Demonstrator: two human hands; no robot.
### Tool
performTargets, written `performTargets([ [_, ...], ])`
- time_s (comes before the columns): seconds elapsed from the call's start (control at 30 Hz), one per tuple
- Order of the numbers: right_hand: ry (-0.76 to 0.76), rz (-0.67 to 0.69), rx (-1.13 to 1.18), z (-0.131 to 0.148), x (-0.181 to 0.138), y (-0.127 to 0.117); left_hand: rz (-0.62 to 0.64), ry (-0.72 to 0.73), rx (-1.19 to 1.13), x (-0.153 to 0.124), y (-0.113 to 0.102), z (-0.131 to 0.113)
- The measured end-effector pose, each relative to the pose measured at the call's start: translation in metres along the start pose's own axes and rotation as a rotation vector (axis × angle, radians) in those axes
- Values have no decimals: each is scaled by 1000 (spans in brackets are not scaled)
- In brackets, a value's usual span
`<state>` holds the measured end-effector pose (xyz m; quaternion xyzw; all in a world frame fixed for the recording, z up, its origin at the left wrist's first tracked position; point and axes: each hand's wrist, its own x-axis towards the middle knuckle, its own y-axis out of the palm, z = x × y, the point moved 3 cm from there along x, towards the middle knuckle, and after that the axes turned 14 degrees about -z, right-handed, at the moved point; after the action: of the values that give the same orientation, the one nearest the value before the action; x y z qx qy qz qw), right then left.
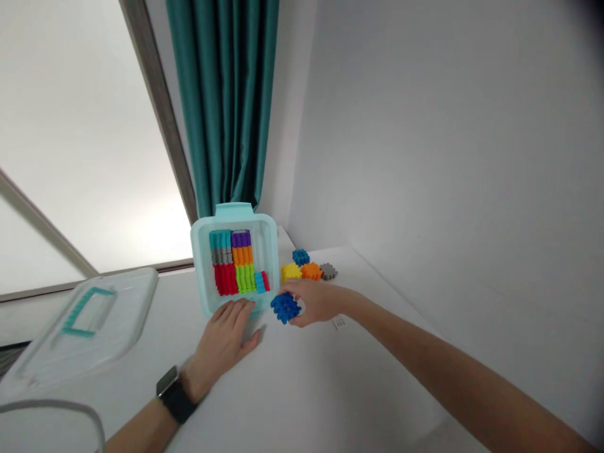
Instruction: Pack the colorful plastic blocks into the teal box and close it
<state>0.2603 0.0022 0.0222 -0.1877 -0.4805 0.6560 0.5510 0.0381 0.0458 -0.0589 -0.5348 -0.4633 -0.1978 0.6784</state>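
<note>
My right hand [311,302] is closed around a stack of dark blue gear-edged plastic blocks [285,307], held just right of the bin. My left hand [230,330] rests on the near rim of the pale turquoise bin [202,277], fingers stretched out and thumb apart. Inside the bin, rows of blocks stand packed: red blocks [225,279], lime green blocks [245,278], orange and purple ones [241,246], teal and grey ones [221,245]. A small light blue and red group [262,282] sits at the bin's near right.
Beyond my right hand lie yellow blocks [291,271], orange blocks [311,271], a blue stack [301,257] and grey blocks [329,271]. A clear lid [127,314] with a turquoise handle lies at left. A grey cable [56,403] curves at lower left. Walls and a green curtain [224,107] stand behind.
</note>
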Motion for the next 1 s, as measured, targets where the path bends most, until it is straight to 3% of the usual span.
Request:
performTargets([
  [0.13, 6, 60, 114, 5, 0, 37, 19, -22, -11, 0, -2, -3],
  [0.27, 54, 98, 103, 4, 4, 54, 96, 36, -23, -1, -2, -3],
  [0.47, 109, 144, 119, 7, 7, 59, 111, 92, -92, -4, 1, -3],
  [0.7, 143, 109, 245, 9, 0, 54, 85, 92, -109, -7, 3, -2],
  [0.8, 210, -86, 245, 4, -3, 40, 82, 69, -137, -7, 2, -1],
  [0.93, 240, -674, 92, -6, 2, 23, 69, -10, -192, -8, -2, 2],
  [1.0, 250, -852, 57, -9, 6, 29, 49, -47, -203, -8, -4, 4],
])
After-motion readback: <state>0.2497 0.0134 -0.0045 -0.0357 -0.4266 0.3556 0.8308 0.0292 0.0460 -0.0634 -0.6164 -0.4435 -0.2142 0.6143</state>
